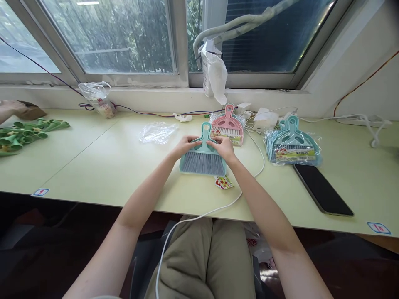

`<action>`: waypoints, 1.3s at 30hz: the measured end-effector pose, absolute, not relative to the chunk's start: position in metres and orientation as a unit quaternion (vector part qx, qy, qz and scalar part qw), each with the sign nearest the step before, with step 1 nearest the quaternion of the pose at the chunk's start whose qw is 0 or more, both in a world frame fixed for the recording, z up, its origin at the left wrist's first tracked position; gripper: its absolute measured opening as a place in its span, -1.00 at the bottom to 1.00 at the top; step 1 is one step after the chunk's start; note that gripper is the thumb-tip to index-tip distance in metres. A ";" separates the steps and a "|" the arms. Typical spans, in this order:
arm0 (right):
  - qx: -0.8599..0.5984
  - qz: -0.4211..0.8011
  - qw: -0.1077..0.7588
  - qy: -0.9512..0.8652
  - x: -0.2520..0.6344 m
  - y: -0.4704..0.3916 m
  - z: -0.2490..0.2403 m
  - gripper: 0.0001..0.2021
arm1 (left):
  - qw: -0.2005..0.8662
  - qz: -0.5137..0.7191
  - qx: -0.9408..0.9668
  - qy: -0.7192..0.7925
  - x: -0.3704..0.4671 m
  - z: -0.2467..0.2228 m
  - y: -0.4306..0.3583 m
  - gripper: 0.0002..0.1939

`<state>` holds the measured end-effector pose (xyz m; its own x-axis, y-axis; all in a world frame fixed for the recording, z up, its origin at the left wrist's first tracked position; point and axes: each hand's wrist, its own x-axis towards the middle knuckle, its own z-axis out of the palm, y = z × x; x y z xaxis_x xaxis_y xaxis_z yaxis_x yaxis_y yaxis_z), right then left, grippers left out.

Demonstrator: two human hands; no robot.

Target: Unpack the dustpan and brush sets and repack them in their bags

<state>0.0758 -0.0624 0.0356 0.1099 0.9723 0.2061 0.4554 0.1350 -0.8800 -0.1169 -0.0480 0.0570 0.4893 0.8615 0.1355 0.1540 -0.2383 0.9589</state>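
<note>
A teal dustpan and brush set (pixel 203 162) with grey bristles is between my hands, its looped handle pointing toward the window. My left hand (pixel 186 146) grips its left side and my right hand (pixel 223 148) grips its right side, fingers closed on both. A small printed label card (pixel 223 182) lies just below the set's right corner. Behind my right hand sits a pink dustpan set (pixel 229 124) in clear wrap. To the right is a stack of wrapped teal sets (pixel 293 143). A flat clear plastic bag (pixel 158 132) lies to the left.
A black phone (pixel 323 190) lies at the right. A white cable (pixel 215 210) crosses the table (pixel 102 166) and hangs over its front edge. Green rolled pieces (pixel 26 135) and another person's hand (pixel 11 110) are at far left. A filled plastic bag (pixel 101 101) stands near the window.
</note>
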 end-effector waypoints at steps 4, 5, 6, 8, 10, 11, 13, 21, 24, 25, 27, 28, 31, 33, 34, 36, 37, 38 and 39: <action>-0.546 0.353 0.483 -0.586 0.076 -0.063 0.038 -0.53 | 0.545 0.291 0.701 0.358 -0.128 0.057 -0.044 -0.48; -0.533 0.378 0.478 -0.587 0.079 -0.064 0.039 -0.52 | 0.556 0.249 0.709 0.355 -0.132 0.057 -0.042 -0.48; -0.521 0.403 0.466 -0.591 0.083 -0.065 0.040 -0.51 | 0.564 0.206 0.718 0.352 -0.137 0.056 -0.040 -0.48; -0.502 0.456 0.408 -0.612 0.093 -0.068 0.042 -0.50 | 0.569 0.153 0.728 0.350 -0.147 0.053 -0.035 -0.49; -0.504 0.450 0.343 -0.652 0.104 -0.069 0.043 -0.56 | 0.576 0.175 0.714 0.357 -0.155 0.051 -0.030 -0.47; -0.504 0.423 0.316 -0.684 0.108 -0.070 0.043 -0.61 | 0.581 0.209 0.698 0.362 -0.159 0.050 -0.028 -0.44; -0.500 0.352 0.260 -0.747 0.114 -0.069 0.041 -0.70 | 0.587 0.292 0.659 0.369 -0.165 0.049 -0.023 -0.38; -0.505 0.244 0.108 -0.821 0.105 -0.070 0.039 -0.81 | 0.581 0.415 0.594 0.371 -0.173 0.044 -0.015 -0.24; -0.495 0.317 0.101 -0.803 0.105 -0.074 0.046 -0.84 | 0.571 0.417 0.593 0.385 -0.167 0.042 -0.017 -0.22; -0.483 0.354 0.098 -0.795 0.106 -0.077 0.050 -0.82 | 0.566 0.419 0.593 0.389 -0.164 0.042 -0.017 -0.22; -0.433 0.447 0.085 -0.778 0.108 -0.081 0.057 -0.75 | 0.558 0.426 0.595 0.391 -0.158 0.040 -0.018 -0.23; -0.402 0.492 0.086 -0.768 0.109 -0.083 0.060 -0.71 | 0.556 0.430 0.595 0.391 -0.155 0.038 -0.018 -0.24; -0.356 0.544 0.207 -0.731 0.103 -0.086 0.065 -0.64 | 0.555 0.424 0.595 0.398 -0.148 0.032 -0.019 -0.27; -0.385 0.503 0.364 -0.683 0.097 -0.083 0.062 -0.64 | 0.561 0.408 0.599 0.400 -0.143 0.028 -0.019 -0.32; -0.406 0.473 0.429 -0.654 0.094 -0.081 0.060 -0.62 | 0.563 0.401 0.605 0.395 -0.142 0.027 -0.019 -0.33; -0.452 0.418 0.495 -0.613 0.090 -0.074 0.053 -0.60 | 0.567 0.393 0.618 0.378 -0.139 0.025 -0.019 -0.35; -0.475 0.394 0.512 -0.597 0.089 -0.071 0.050 -0.59 | 0.568 0.390 0.623 0.370 -0.137 0.025 -0.020 -0.35; -0.496 0.371 0.523 -0.585 0.090 -0.068 0.047 -0.59 | 0.569 0.386 0.628 0.363 -0.136 0.025 -0.020 -0.35; -0.513 0.350 0.531 -0.576 0.091 -0.066 0.044 -0.61 | 0.570 0.381 0.633 0.359 -0.135 0.026 -0.020 -0.36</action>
<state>0.0906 -0.0662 0.0445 0.0913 0.9631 0.2533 0.2192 0.2286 -0.9485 -0.1352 -0.0205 0.0257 0.4524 0.8887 0.0742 0.0196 -0.0931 0.9955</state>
